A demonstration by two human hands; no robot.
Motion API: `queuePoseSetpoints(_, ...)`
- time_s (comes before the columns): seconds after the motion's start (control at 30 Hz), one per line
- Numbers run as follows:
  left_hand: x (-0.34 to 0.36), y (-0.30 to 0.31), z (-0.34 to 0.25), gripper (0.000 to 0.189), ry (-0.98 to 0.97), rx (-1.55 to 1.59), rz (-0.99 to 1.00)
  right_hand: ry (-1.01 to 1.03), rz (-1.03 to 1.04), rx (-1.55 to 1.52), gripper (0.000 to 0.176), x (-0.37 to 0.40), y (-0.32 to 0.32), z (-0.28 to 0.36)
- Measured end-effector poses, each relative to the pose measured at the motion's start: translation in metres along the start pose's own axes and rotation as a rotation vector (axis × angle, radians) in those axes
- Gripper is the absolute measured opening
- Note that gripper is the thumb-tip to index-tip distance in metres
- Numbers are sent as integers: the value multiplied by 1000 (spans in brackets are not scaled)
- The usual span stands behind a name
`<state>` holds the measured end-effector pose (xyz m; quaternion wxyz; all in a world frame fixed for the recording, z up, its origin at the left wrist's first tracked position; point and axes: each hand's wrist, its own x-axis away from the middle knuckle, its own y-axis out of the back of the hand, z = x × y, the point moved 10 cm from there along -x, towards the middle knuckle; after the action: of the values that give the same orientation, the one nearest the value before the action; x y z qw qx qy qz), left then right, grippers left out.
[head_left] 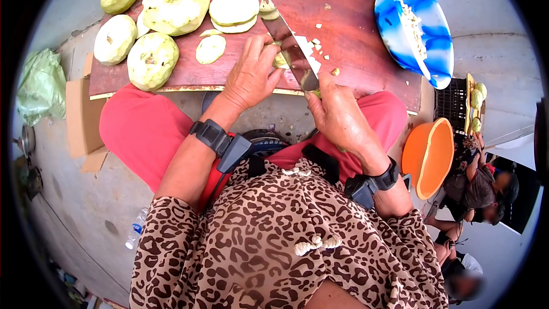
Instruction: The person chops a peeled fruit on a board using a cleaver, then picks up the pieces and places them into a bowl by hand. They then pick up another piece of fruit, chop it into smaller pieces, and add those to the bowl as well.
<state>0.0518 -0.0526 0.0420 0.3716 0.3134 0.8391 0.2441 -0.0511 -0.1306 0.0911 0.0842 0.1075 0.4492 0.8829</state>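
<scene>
1 small pale-green vegetable piece (280,60) lies near the board's near edge, pinned under the curled fingertips (267,52) of the left hand (251,74), at that hand's 3 o'clock. The knife (291,46) touches it, long axis running 11 to 5 o'clock, with its handle hidden inside the closed right hand (340,117). The blade looks like smooth steel, the flesh moist and firm. Diced bits (314,43) lie just beyond the blade, lumpy peeled halves (174,6) at 10 o'clock on the reddish wooden board (354,51), and a glossy blue-white bowl (440,46) at 2 o'clock.
</scene>
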Motion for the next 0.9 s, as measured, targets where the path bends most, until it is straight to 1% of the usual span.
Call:
queuePoseSetpoints(0.27, -2, 2, 2, 41, 6, 31, 4, -96, 81, 126, 19, -2, -5, 7)
queuePoseSetpoints(0.47, -3, 4, 2, 37, 40, 52, 7, -46, 65, 75, 21, -5, -4, 7)
queuePoseSetpoints(0.57, -3, 5, 3, 36, 48, 56, 13, -71, 88, 124, 15, -7, -3, 12)
queuePoseSetpoints(0.67, -3, 3, 3, 36, 46, 50, 15, -72, 75, 123, 14, -10, -8, 10)
queuePoseSetpoints(0.77, -3, 4, 2, 36, 39, 60, 3, 13, 32, 68, 21, -16, -21, 0)
queuePoseSetpoints(0.87, -2, 4, 2, 36, 40, 71, 0, -81, 4, 74, 21, -16, -32, -8)
queuePoseSetpoints(0.9, -2, 4, 2, 36, 43, 64, -2, -81, 0, 69, 21, -15, -33, -10)
